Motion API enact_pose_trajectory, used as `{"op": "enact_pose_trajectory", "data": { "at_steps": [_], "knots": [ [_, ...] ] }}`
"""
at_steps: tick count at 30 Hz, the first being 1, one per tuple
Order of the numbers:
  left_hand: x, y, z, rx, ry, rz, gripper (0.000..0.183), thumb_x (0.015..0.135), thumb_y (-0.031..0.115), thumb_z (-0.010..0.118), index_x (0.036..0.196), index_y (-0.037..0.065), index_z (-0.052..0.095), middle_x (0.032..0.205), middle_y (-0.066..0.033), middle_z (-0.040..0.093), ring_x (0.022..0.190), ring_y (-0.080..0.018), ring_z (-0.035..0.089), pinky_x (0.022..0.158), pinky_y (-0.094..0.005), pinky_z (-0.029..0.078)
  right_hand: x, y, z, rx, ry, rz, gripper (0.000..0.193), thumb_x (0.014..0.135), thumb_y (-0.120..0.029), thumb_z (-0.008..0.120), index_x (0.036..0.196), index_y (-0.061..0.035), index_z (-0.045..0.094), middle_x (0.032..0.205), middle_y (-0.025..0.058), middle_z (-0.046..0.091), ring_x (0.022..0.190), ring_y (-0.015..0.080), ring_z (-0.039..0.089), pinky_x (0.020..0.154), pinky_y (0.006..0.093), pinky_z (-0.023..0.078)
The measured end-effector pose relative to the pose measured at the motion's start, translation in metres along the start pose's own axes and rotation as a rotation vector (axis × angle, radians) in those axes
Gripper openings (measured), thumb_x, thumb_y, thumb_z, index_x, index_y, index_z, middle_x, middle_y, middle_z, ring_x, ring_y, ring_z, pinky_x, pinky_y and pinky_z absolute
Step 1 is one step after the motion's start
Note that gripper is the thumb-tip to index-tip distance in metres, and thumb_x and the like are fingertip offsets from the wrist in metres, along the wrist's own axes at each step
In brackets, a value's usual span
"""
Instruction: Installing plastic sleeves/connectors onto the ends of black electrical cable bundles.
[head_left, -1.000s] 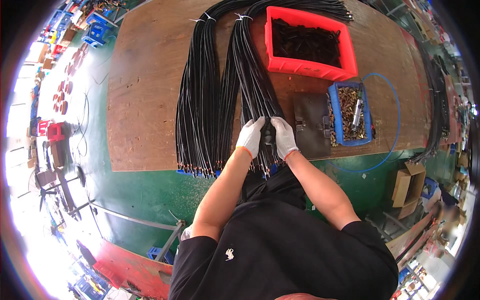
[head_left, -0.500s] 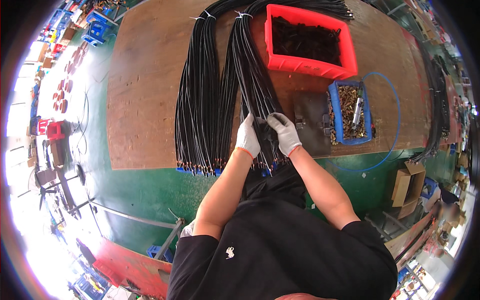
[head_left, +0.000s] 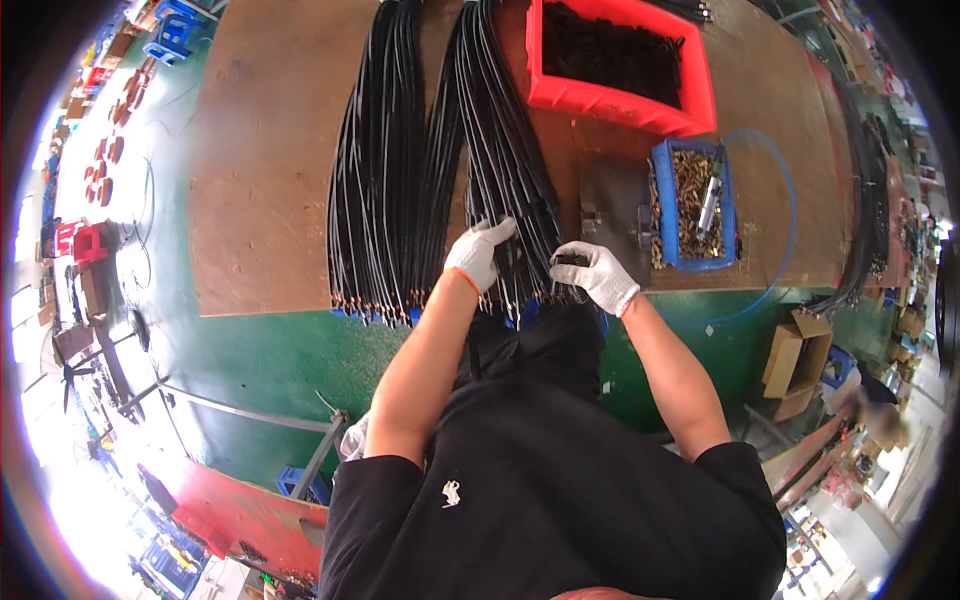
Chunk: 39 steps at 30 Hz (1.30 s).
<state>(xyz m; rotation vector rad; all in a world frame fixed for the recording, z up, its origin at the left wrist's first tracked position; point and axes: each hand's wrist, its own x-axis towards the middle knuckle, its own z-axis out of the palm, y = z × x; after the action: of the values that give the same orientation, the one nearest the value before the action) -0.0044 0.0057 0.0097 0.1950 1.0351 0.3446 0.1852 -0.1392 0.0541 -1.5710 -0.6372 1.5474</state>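
On the work table lie two long bundles of thin black cables, the left bundle (head_left: 378, 170) and the right bundle (head_left: 505, 160). Their bare, coppery ends hang at the near table edge. My left hand (head_left: 478, 256), in a white glove, is closed over the near part of the right bundle, seemingly around a cable; its grip is partly hidden. Just right of that bundle, my gloved right hand (head_left: 602, 278) is closed, with a small black piece (head_left: 575, 260) between thumb and fingers. Its exact kind is too small to tell.
A red bin (head_left: 620, 105) of black pieces stands at the back right. Nearer is a blue bin (head_left: 700, 262) of small metal parts, with a pen-like tool (head_left: 709, 205) on a blue hose (head_left: 793, 210). A dark plate (head_left: 612, 205) lies beside it. An open cardboard box (head_left: 797, 355) stands beyond the table.
My hands have moved apart: the right has drawn off the bundle to the right with a black piece, the left stays over the cables. The whole view has shifted slightly.
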Motion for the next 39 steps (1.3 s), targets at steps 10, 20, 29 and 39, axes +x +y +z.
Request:
{"op": "enact_pose_trajectory", "data": {
  "at_steps": [10,20,29,39],
  "knots": [
    [-0.007,-0.008,0.009,0.143,-0.059,0.172,0.010,0.096,0.014,0.075,0.105,0.009,0.072,0.085,-0.0004,0.070,0.065,-0.0100,0.060,0.062,-0.0275,0.056,-0.036,-0.011,-0.007,-0.572,-0.136,0.125,0.046,0.081,-0.028,0.086,0.116,-0.0006,0.076,0.105,0.0160,0.079,0.094,0.0199,0.074,0.089,0.0334,0.056],
    [-0.012,-0.018,0.009,0.150,0.009,0.317,0.008,0.101,0.015,0.070,0.103,0.008,0.070,0.089,-0.0013,0.070,0.069,-0.0095,0.061,0.062,-0.0282,0.056,-0.052,-0.026,-0.008,-0.749,-0.231,0.234,0.053,0.080,-0.037,0.084,0.120,-0.0027,0.075,0.114,0.0216,0.076,0.108,0.0326,0.073,0.099,0.0389,0.053],
    [-0.011,-0.017,0.010,0.176,0.007,0.355,0.008,0.101,0.015,0.069,0.103,0.008,0.070,0.088,-0.0003,0.069,0.069,-0.0091,0.060,0.062,-0.0277,0.056,-0.049,-0.029,-0.005,-0.773,-0.248,0.273,0.059,0.080,-0.037,0.085,0.123,0.0013,0.073,0.118,0.0216,0.075,0.112,0.0319,0.071,0.101,0.0383,0.052],
    [-0.015,-0.004,0.033,0.192,-0.048,0.212,0.012,0.089,0.010,0.080,0.097,0.005,0.072,0.084,-0.0025,0.070,0.066,-0.0122,0.063,0.061,-0.0300,0.057,-0.024,0.000,0.010,-0.236,-0.157,0.538,0.045,0.080,-0.021,0.091,0.115,0.0025,0.073,0.093,0.0045,0.071,0.087,0.0111,0.062,0.081,0.0294,0.051]
  ]
}}
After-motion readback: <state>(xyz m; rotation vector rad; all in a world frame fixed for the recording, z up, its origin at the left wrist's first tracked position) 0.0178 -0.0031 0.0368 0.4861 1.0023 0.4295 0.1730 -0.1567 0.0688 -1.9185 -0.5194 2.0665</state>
